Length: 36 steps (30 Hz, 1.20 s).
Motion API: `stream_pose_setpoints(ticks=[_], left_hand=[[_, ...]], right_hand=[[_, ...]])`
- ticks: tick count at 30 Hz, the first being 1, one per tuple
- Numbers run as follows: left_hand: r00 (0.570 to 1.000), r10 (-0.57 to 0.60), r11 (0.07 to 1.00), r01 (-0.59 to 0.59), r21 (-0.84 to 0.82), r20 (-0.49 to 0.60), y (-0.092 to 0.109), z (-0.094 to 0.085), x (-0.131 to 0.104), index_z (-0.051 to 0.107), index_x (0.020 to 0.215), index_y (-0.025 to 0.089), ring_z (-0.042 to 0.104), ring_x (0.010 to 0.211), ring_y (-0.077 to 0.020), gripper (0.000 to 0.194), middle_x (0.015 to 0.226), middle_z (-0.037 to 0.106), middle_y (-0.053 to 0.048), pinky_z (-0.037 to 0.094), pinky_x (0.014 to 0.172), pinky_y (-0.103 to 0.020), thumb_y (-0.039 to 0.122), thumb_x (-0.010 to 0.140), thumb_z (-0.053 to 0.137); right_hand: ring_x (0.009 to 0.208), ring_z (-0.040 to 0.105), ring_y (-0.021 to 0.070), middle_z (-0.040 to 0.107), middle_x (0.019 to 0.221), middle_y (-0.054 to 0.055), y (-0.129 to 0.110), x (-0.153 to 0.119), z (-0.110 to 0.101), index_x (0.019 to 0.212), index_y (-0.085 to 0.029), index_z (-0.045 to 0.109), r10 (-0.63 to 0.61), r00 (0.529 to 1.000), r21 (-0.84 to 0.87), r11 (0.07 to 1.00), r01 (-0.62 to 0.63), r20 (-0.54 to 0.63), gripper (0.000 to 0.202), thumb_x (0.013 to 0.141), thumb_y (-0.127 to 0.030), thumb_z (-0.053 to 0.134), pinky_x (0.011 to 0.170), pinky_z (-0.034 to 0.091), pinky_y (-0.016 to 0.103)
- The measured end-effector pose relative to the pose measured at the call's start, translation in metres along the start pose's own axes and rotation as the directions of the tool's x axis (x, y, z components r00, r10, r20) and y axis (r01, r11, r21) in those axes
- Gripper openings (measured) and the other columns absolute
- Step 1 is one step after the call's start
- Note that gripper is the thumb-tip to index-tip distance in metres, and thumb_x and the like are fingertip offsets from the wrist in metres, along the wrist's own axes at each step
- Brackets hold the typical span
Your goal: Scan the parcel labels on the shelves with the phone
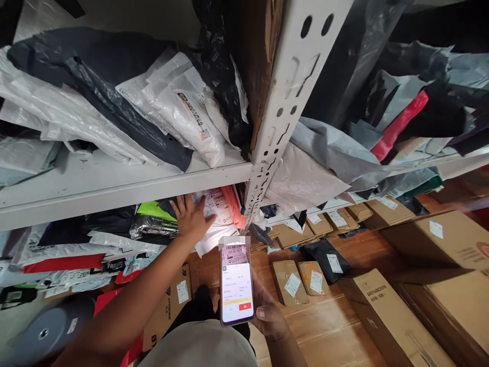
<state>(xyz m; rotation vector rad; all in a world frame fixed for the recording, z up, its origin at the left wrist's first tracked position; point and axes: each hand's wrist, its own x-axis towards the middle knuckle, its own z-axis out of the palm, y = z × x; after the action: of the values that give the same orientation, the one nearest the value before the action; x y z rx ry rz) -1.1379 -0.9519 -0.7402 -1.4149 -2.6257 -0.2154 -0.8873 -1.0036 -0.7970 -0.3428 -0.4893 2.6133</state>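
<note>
My left hand [191,216] reaches to the lower shelf with its fingers spread. It lies over a white labelled parcel bag [218,204]; whether it presses on the bag I cannot tell. Beside that bag is a salmon-pink parcel [233,206], and left of the hand a bright green one [156,209]. Low in the middle, my right hand [269,311] is closed around a smartphone [237,293]. The lit screen faces me, with a pinkish camera picture of a label at its top and a red button near the bottom.
A perforated white metal post [284,102] stands between two shelf bays. The upper shelf's edge [126,188] juts out above my left arm, under stacked bags. Small cartons [289,283], a black bag [326,260] and large boxes [385,316] sit on the floor at right.
</note>
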Motion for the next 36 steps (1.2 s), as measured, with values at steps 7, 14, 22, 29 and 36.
stream_pose_setpoints(ticks=[7, 14, 22, 29, 36], left_hand=[[0.976, 0.129, 0.990, -0.137, 0.031, 0.174, -0.019, 0.022, 0.026, 0.040, 0.149, 0.029, 0.018, 0.146, -0.0462, 0.097, 0.157, 0.029, -0.018, 0.013, 0.118, -0.057, 0.061, 0.066, 0.076], [0.995, 0.074, 0.997, -0.073, -0.022, 0.061, 0.021, 0.004, 0.046, 0.062, 0.130, 0.016, 0.041, 0.131, -0.0403, 0.048, 0.133, 0.054, -0.020, 0.025, 0.112, -0.054, 0.038, 0.091, 0.046], [0.961, -0.222, 0.941, 0.256, -0.223, 0.167, 0.072, 0.021, 0.092, 0.065, 0.122, 0.013, 0.046, 0.125, -0.0483, 0.052, 0.129, 0.060, -0.024, 0.032, 0.098, -0.064, 0.047, 0.082, 0.060], [0.937, -0.131, 0.954, 0.208, -0.216, 0.324, 0.052, 0.025, 0.108, 0.070, 0.107, 0.009, 0.054, 0.122, -0.0390, 0.031, 0.122, 0.065, -0.021, 0.039, 0.103, -0.051, 0.015, 0.077, 0.061], [0.922, -0.056, 0.749, 0.293, -0.594, 0.384, -0.011, 0.018, 0.110, 0.072, 0.092, 0.015, 0.069, 0.087, -0.0222, 0.025, 0.086, 0.073, -0.005, 0.055, 0.082, -0.032, 0.022, 0.077, 0.054]], right_hand=[[0.120, 0.061, 0.0360, 0.069, 0.124, 0.010, -0.003, 0.001, -0.003, 0.141, -0.032, 0.046, -0.030, 0.999, -0.042, 0.999, 0.029, -0.039, 0.100, 0.050, -0.042, 0.087, 0.100, 0.047, 0.052], [0.105, 0.069, 0.0318, 0.073, 0.118, 0.006, -0.004, -0.005, -0.007, 0.133, -0.036, 0.055, -0.057, 0.995, 0.010, 0.998, 0.058, -0.086, 0.085, 0.054, -0.040, 0.087, 0.093, 0.052, 0.050], [0.096, 0.071, 0.0314, 0.076, 0.107, 0.010, 0.045, 0.055, -0.007, 0.105, -0.024, 0.067, -0.090, 0.953, -0.172, 0.984, 0.041, -0.291, 0.060, 0.052, -0.041, 0.088, 0.099, 0.049, 0.056], [0.104, 0.067, 0.0285, 0.073, 0.109, 0.011, 0.113, 0.157, -0.011, 0.100, -0.020, 0.060, -0.409, 0.789, -0.387, 0.891, 0.237, -0.458, 0.053, 0.056, -0.040, 0.084, 0.105, 0.047, 0.050], [0.116, 0.063, 0.0306, 0.069, 0.115, 0.015, 0.115, 0.207, -0.010, 0.122, -0.014, 0.051, -0.573, 0.720, -0.515, 0.785, 0.344, -0.392, 0.071, 0.064, -0.042, 0.079, 0.104, 0.049, 0.050]])
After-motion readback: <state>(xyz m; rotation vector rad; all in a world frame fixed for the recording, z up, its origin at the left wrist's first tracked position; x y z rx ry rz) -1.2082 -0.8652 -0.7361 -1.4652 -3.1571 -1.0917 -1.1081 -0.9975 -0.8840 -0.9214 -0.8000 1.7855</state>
